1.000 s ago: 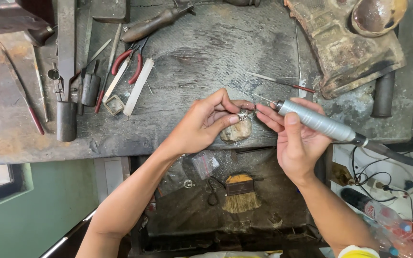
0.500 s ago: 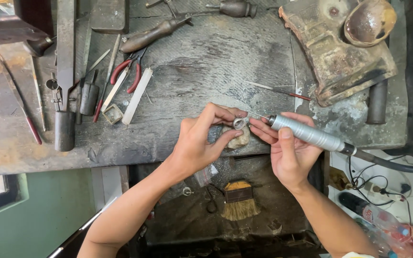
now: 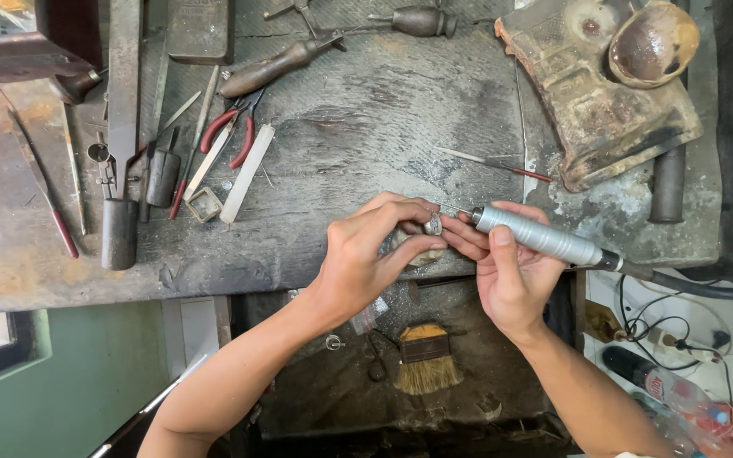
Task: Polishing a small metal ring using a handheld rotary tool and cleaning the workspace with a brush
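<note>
My left hand (image 3: pixel 375 254) pinches a small silver ring (image 3: pixel 433 226) between thumb and fingertips, held against a worn wooden peg (image 3: pixel 422 254) at the bench's front edge. My right hand (image 3: pixel 506 271) grips a grey metal rotary handpiece (image 3: pixel 540 238) like a pen. Its thin tip touches the ring. A black cable (image 3: pixel 697 284) runs from the handpiece off to the right.
On the dark worn bench (image 3: pixel 366 144) lie red-handled pliers (image 3: pixel 235 131), wooden-handled tools (image 3: pixel 273 68), files, a white stick (image 3: pixel 246 174) and a small square frame (image 3: pixel 204 203). A charred block with a bowl (image 3: pixel 612 85) sits far right. A brush (image 3: pixel 424 360) lies in the tray below.
The view has drifted slightly, so both hands sit a little lower in the frame. They stay together at the bench edge, with the handpiece tip kept on the ring.
</note>
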